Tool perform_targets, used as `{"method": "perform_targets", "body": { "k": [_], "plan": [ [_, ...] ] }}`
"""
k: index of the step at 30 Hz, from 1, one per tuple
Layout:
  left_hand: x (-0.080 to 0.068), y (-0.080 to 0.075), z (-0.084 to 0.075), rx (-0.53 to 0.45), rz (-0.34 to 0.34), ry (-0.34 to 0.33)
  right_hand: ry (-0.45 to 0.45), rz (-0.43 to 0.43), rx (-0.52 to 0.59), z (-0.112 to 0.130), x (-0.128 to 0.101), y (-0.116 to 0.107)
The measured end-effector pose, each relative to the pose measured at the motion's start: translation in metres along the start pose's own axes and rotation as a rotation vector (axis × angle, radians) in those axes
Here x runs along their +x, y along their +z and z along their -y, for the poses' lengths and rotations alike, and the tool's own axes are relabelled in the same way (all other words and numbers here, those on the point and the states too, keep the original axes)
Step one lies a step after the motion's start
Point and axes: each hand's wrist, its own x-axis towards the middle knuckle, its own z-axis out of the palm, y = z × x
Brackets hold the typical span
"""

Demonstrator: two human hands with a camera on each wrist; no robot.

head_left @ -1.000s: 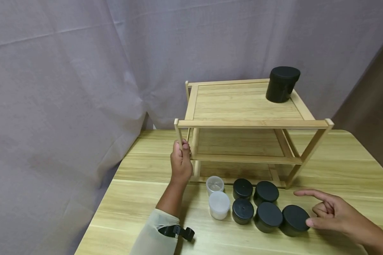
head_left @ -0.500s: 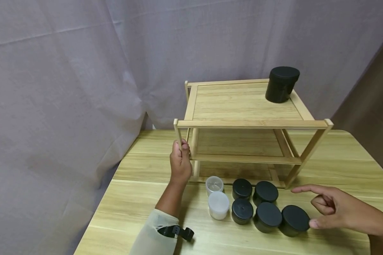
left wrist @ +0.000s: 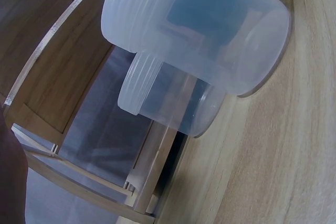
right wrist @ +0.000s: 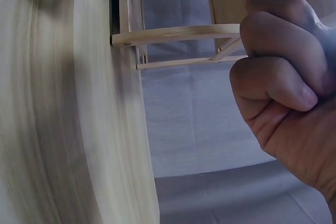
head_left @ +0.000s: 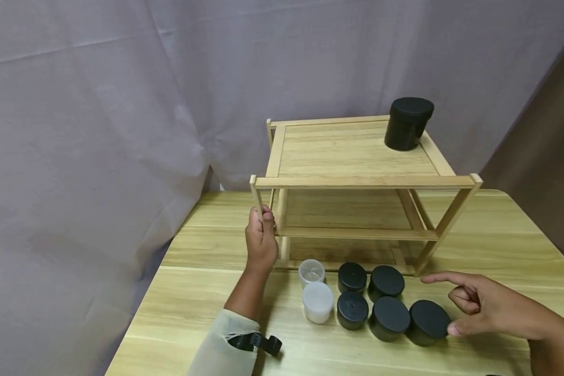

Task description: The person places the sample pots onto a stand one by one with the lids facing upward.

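Fingers of the left hand [head_left: 261, 241] were wrapped around the rack [head_left: 357, 181] post; the right hand [head_left: 486, 308], forefinger extended, thumb touching a black jar [head_left: 427, 322].

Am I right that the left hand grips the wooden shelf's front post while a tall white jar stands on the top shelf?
Not quite: the tall jar on the wooden shelf is black, as the head view shows. The left hand does grip the front post.

The left hand [head_left: 261, 241] hides part of the shelf [head_left: 357, 181] post it grips; the right forearm runs off the head view's edge. In the left wrist view the two clear jars [left wrist: 199, 40] are blurred and cropped.
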Motion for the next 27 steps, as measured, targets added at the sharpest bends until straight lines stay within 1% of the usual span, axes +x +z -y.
{"method": "perform_targets", "body": {
  "k": [4, 6, 7, 10, 12, 14, 19, 27],
  "plan": [
    [0.003, -0.002, -0.001, -0.007, -0.008, 0.013, -0.016, 0.016, 0.003, -0.002, 0.002, -0.001],
    [0.002, -0.001, 0.0, -0.017, -0.005, 0.009, 0.006, 0.043, 0.034, -0.003, 0.001, -0.002],
    [0.002, -0.001, 0.0, -0.02, -0.001, 0.007, 0.012, 0.06, 0.055, -0.003, 0.001, -0.002],
    [0.0, 0.0, 0.002, -0.03, 0.008, -0.002, 0.049, 0.124, 0.169, -0.006, 0.0, -0.002],
    [0.0, 0.001, 0.002, -0.029, 0.007, 0.001, 0.044, 0.144, 0.204, -0.009, 0.001, 0.001],
    [0.0, 0.001, 0.002, -0.031, 0.001, 0.005, 0.042, 0.148, 0.211, -0.01, 0.001, 0.003],
    [0.0, 0.001, 0.003, -0.024, -0.002, 0.012, 0.034, 0.143, 0.176, -0.013, 0.003, 0.007],
    [-0.001, 0.001, 0.002, -0.013, -0.005, 0.008, 0.051, 0.178, 0.205, -0.013, 0.007, 0.005]
  ]
}}
